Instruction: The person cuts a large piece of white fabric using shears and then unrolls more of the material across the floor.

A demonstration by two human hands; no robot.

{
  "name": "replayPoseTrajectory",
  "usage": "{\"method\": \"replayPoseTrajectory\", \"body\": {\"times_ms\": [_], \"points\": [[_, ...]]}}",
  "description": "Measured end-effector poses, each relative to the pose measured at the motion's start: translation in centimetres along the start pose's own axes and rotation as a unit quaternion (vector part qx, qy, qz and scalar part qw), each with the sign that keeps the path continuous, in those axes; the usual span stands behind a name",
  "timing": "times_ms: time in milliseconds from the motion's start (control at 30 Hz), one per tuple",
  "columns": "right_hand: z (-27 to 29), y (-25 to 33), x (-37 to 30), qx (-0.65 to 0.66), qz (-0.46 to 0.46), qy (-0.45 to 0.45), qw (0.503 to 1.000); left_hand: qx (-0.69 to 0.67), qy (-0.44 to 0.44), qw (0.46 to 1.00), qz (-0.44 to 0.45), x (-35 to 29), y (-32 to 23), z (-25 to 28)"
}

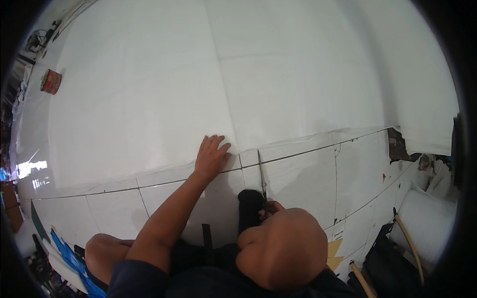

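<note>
A wide white sheet [149, 99] is spread over the tiled floor, with a fold line running away from me. My left hand [214, 156] rests flat near its close edge, fingers stretched out beside that fold. To the right, my right hand [271, 207] is closed around the handle of what look like long scissors [262, 171], partly hidden behind my bent knee. Their slim metal blades point away from me over the tiles, and the tip reaches the sheet's near edge. Whether the blades touch the sheet I cannot tell.
White floor tiles [298, 171] with dark joints run along the sheet's near side. A red tin [51, 82] stands at the far left. On the right lie a large white roll [427, 223] and a wooden stick [410, 243]. Blue plastic [74, 260] lies at lower left.
</note>
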State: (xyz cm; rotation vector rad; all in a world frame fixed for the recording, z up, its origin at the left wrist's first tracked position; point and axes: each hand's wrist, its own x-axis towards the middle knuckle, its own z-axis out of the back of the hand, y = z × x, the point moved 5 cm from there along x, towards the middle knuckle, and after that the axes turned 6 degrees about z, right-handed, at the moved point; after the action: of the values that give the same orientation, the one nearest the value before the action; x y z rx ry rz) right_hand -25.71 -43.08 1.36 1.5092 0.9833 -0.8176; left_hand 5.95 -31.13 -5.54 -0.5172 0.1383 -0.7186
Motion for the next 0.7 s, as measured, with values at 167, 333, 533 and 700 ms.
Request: {"method": "replayPoseTrajectory", "body": {"times_ms": [167,333,533,700], "points": [[-0.4,0.7,0.7,0.008,0.005,0.009,1.000,0.005,0.001,1.000,0.028,0.0,0.2,-0.6],[-0.3,3.1,2.4,0.009,0.055,-0.044,0.998,-0.071,-0.018,0.997,0.040,0.5,-1.1,0.3],[0.3,9.9,9.7,-0.013,0.131,-0.143,0.981,-0.111,-0.024,0.990,0.089,0.6,-0.9,0.7],[0.2,10.5,10.0,-0.015,0.153,-0.149,0.977,-0.109,-0.018,0.989,0.103,0.9,-1.1,-0.2]]}}
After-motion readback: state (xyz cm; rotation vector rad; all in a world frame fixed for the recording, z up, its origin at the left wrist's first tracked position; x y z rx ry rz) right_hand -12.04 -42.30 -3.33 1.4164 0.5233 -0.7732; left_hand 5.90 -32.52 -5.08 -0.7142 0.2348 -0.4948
